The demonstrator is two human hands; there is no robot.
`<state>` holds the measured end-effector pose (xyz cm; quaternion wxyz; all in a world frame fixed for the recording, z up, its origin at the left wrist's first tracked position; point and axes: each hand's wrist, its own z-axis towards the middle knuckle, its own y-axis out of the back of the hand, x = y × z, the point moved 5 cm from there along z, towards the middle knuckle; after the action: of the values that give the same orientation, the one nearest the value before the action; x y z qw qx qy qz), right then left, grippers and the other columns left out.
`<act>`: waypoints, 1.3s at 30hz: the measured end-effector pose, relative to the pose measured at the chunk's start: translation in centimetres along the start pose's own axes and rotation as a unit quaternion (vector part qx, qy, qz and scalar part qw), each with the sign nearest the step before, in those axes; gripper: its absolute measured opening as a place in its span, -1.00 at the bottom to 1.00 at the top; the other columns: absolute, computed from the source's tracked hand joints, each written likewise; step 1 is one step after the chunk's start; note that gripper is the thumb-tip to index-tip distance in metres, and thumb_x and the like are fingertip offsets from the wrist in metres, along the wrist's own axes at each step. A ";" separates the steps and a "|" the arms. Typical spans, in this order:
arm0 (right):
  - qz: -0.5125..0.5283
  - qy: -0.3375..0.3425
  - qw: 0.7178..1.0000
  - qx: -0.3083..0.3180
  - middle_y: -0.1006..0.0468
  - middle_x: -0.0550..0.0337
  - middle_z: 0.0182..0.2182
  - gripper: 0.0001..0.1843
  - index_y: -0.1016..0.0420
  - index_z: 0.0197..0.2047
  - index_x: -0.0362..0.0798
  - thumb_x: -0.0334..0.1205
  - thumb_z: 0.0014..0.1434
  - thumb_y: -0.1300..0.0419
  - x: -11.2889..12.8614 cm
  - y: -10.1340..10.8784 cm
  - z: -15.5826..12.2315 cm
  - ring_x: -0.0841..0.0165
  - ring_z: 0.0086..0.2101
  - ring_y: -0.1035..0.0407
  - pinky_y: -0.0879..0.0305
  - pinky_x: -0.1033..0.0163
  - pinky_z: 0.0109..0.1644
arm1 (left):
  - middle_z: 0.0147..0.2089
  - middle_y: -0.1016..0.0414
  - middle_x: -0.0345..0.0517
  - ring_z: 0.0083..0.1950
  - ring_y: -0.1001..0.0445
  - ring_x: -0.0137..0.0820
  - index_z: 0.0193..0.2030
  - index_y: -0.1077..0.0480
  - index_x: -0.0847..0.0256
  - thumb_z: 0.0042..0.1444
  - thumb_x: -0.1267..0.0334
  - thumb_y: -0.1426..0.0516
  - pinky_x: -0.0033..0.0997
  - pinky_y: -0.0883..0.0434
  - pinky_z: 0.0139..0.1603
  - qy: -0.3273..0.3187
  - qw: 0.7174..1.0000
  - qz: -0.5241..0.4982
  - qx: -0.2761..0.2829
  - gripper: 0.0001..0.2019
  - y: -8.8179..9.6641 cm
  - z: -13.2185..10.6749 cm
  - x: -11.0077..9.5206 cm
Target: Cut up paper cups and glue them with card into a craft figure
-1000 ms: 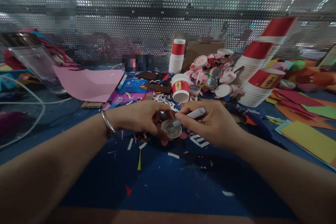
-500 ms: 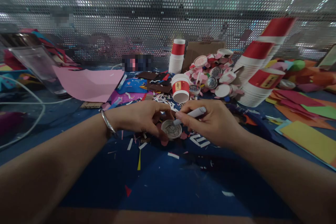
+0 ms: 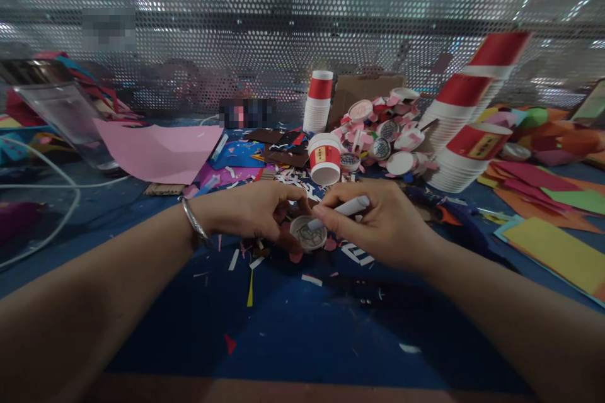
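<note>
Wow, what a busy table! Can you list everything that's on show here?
round cup base: one, pale with drawn lines, between the hands
marker: one, white, tip at the cup base
paper cup: one, red and white, just beyond the hands
cup stack: one, red and white, farther back
leaning cup stacks: several, red and white, right
decorated cup pieces: a pile, pink and white, centre right
pink sheet: one, left
coloured sheets: many, red, green, yellow, orange, far right
paper scraps: many, mixed colours, around the hands
table: one, blue
perforated screen: one, grey, behind
bracelet: one, silver, left wrist
left hand: holds the cup base
right hand: grips the marker
</note>
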<state>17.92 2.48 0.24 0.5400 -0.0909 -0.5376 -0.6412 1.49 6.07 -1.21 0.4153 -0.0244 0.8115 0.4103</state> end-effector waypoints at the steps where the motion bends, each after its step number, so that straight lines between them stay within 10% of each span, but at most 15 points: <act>1: 0.005 0.000 1.000 0.008 -0.50 0.29 -0.61 -0.76 -0.54 -0.40 -0.11 -0.24 0.30 -0.22 0.0 -0.1 0.0 0.50 -0.58 -0.28 -0.10 0.35 -0.50 | -0.50 -0.27 -0.40 -0.54 -0.18 -0.51 0.11 -0.46 0.12 -0.15 0.03 -0.48 -0.47 -0.12 -0.52 0.001 1.000 -0.002 0.001 -0.33 0.0 0.0 0.0; 39: -0.011 -0.016 1.000 -0.003 -0.42 0.31 -0.62 -0.76 -0.53 -0.45 -0.10 -0.23 0.26 -0.22 -0.3 0.3 0.0 0.50 -0.59 -0.18 -0.04 0.32 -0.51 | -0.53 -0.30 -0.44 -0.56 -0.18 -0.51 0.16 -0.44 0.11 -0.09 0.07 -0.47 -0.46 -0.14 -0.47 -0.022 1.000 -0.013 0.016 -0.35 -0.1 0.1 -0.1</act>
<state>18.29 2.69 0.26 0.5243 -0.0965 -0.5452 -0.6470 1.68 6.03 -1.20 0.4388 -0.0190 0.8081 0.3924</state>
